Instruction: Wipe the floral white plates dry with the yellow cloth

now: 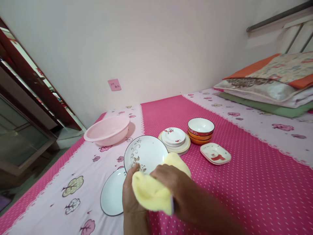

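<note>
My left hand (132, 192) grips the lower edge of a white plate (150, 151) with a dark rim and a brown floral pattern, holding it tilted above the bed. In my right hand (174, 181) is a yellow cloth (153, 194), bunched against the plate's lower right side; part of it sticks out past my fingers. A second white plate (113, 194) with a dark rim lies on the sheet at left, partly covered by the held plate and my left hand.
A pink basin (107, 130) stands at back left. Stacked small flowered plates (173, 136), stacked bowls (201, 127) and a squarish dish (215, 153) sit right of the held plate on the pink bedsheet (244, 182). Folded bedding (269, 91) lies far right, by the wall.
</note>
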`<state>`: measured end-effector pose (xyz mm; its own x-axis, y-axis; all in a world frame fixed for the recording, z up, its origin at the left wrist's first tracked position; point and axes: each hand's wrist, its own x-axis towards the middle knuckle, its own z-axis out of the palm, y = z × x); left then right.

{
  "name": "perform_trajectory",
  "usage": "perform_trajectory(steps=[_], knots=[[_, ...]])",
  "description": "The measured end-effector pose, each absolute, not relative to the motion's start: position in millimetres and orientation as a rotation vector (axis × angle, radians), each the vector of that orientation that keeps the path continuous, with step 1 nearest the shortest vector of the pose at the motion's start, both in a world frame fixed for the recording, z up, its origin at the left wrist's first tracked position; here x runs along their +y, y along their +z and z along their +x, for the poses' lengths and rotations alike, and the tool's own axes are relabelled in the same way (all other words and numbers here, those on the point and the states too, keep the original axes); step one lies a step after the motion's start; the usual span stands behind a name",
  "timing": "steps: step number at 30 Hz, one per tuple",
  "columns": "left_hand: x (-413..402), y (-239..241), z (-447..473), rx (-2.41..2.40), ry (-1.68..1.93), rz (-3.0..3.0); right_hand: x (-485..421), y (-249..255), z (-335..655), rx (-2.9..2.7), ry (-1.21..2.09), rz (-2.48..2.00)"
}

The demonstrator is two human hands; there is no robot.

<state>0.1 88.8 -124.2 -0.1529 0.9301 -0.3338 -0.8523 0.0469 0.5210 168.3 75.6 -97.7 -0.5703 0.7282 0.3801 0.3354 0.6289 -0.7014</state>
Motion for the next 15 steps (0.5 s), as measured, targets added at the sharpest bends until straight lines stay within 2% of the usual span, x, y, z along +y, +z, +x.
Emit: perform_trajectory(steps=[3, 6, 9, 15], knots=[[93, -121, 10, 0.655, 1.642, -0.009, 86, -88, 196, -1.800, 0.897, -0.935], [97, -123, 19, 0.584, 1.690, 0.010, 96, -84, 218, -1.436, 0.548, -1.064], [98, -128, 24, 0.528, 1.707, 0.080, 98, -82, 224, -1.315, 0.299, -1.095], [96, -126, 45, 0.496, 1.664, 0.166, 98, -89, 203, -1.354, 0.455, -1.083]])
